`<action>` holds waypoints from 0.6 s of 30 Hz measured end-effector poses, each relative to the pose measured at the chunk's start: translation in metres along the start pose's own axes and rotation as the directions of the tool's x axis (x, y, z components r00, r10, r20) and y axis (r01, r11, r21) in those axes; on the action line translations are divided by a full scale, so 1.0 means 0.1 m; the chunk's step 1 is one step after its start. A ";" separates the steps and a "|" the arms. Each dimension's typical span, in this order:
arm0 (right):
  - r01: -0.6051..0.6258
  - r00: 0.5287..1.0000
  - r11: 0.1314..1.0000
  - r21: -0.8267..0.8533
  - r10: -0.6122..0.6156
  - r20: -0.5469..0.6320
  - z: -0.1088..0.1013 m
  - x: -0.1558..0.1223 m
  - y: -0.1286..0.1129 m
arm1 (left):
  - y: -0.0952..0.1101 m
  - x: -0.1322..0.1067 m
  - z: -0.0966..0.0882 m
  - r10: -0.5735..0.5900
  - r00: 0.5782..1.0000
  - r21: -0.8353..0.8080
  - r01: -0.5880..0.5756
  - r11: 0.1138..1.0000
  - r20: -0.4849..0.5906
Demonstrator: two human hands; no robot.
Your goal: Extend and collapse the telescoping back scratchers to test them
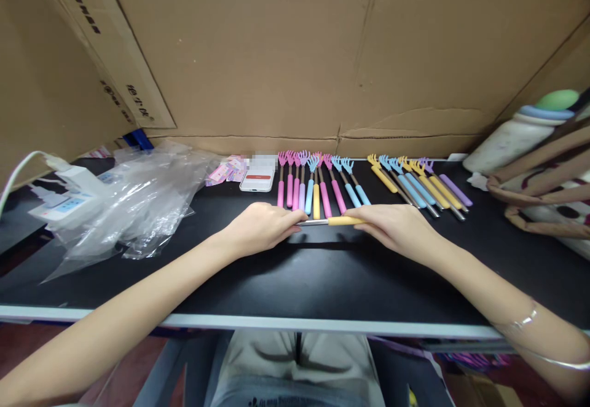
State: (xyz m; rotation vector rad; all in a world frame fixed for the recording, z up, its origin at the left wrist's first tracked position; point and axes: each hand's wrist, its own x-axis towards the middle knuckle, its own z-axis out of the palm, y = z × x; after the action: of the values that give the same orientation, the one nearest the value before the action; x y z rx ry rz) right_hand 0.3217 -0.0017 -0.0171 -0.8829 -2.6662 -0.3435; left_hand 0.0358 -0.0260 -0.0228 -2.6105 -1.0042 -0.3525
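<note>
A yellow-handled back scratcher (pixel 340 221) lies crosswise on the black table (pixel 295 272), held at both ends. My left hand (pixel 260 227) pinches its metal rod end; my right hand (pixel 396 229) grips the yellow handle end. Just behind it lie two rows of back scratchers with claw heads pointing away: a group with pink, purple, blue and yellow handles (pixel 313 185) and another group with yellow, blue and purple handles (pixel 419 185) to the right.
Clear plastic bags (pixel 138 204) lie at the left beside a white power strip (pixel 69 201). A phone (pixel 258 176) and pink packets (pixel 225 170) sit by the cardboard wall (pixel 295 50). A bottle (pixel 520 133) and a bag (pixel 544 192) stand at the right.
</note>
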 end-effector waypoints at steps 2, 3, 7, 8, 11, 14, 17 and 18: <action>0.000 1.000 1.000 -0.024 -0.001 -0.002 0.00 0.01 0.00 | -0.05 0.00 -0.03 -0.015 0.999 -0.047 0.017 0.999 0.041; -0.003 1.000 0.999 -0.034 0.003 -0.004 0.00 0.01 0.01 | -0.08 0.00 -0.04 -0.021 0.999 -0.066 0.024 0.997 0.047; -0.030 1.000 0.998 -0.059 0.030 -0.002 -0.01 0.01 0.02 | -0.19 -0.02 -0.07 -0.038 0.999 -0.080 0.039 0.996 0.015; -0.034 0.999 0.998 -0.056 0.034 -0.002 -0.01 0.01 0.02 | -0.21 -0.03 -0.08 -0.034 0.999 -0.071 0.034 0.997 -0.003; -0.038 0.999 0.999 -0.025 0.038 -0.009 -0.01 0.00 0.02 | -0.22 -0.04 -0.08 0.003 0.996 -0.025 -0.005 1.000 -0.086; -0.053 0.999 0.998 0.015 0.053 0.001 0.00 -0.02 0.02 | -0.19 -0.04 -0.06 0.036 0.985 0.060 -0.027 0.998 -0.167; -0.097 0.994 0.993 0.066 0.093 0.054 0.02 -0.03 0.03 | -0.15 -0.03 -0.03 0.049 0.971 0.177 -0.007 0.984 -0.234; -0.114 0.991 0.989 0.098 0.106 0.083 0.02 -0.03 0.03 | -0.13 -0.03 -0.02 0.058 0.966 0.216 -0.002 0.976 -0.252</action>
State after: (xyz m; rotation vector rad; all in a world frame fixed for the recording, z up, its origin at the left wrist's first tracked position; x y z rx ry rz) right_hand 0.3252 0.0000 -0.0198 -1.0251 -2.6638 -0.1473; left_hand 0.0242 -0.0196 -0.0188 -2.3123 -0.8613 -0.5295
